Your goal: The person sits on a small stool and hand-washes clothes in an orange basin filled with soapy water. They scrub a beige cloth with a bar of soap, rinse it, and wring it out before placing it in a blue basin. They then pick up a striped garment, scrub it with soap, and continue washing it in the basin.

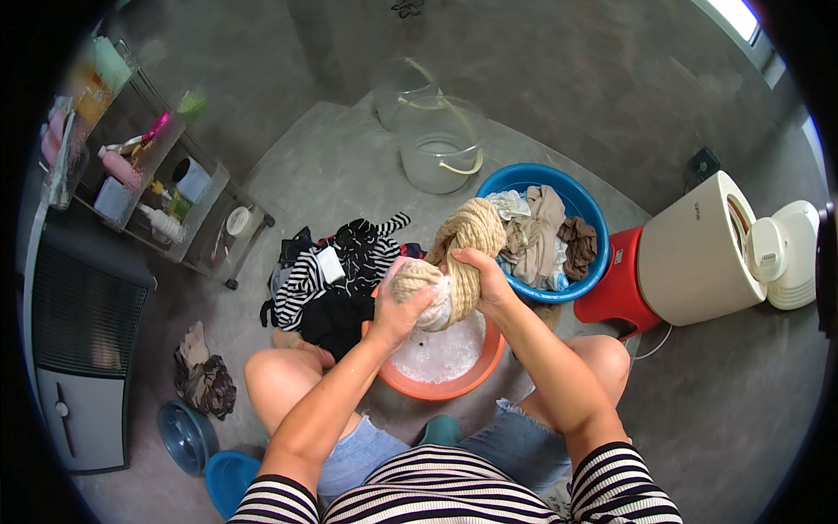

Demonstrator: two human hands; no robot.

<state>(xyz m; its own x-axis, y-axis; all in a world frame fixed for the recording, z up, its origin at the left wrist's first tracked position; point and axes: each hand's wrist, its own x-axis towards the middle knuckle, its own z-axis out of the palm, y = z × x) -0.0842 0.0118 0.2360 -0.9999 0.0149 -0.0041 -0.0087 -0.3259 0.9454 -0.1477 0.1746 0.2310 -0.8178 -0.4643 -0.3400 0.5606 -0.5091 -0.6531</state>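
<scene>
Both my hands grip a beige cable-knit garment [468,229], bunched up above an orange basin [442,390]. Foamy water [438,354] fills much of that basin between my knees. My left hand [396,311] clasps a sudsy, wadded end of the knit. Higher up and to the right, my right hand [484,278] is closed around a thicker fold. Something pink shows by my left fingers, too covered to name. Beyond my right hand stands a blue basin [594,288] holding beige, white and brown clothes [540,229].
Dark and striped clothes [344,268] lie heaped on the floor, a white bar-like block [330,264] on top. Clear buckets [435,164] stand ahead. A red-and-cream spin dryer [697,252] is at right. A shelf rack [196,216] with bottles and blue basins [232,481] are at left.
</scene>
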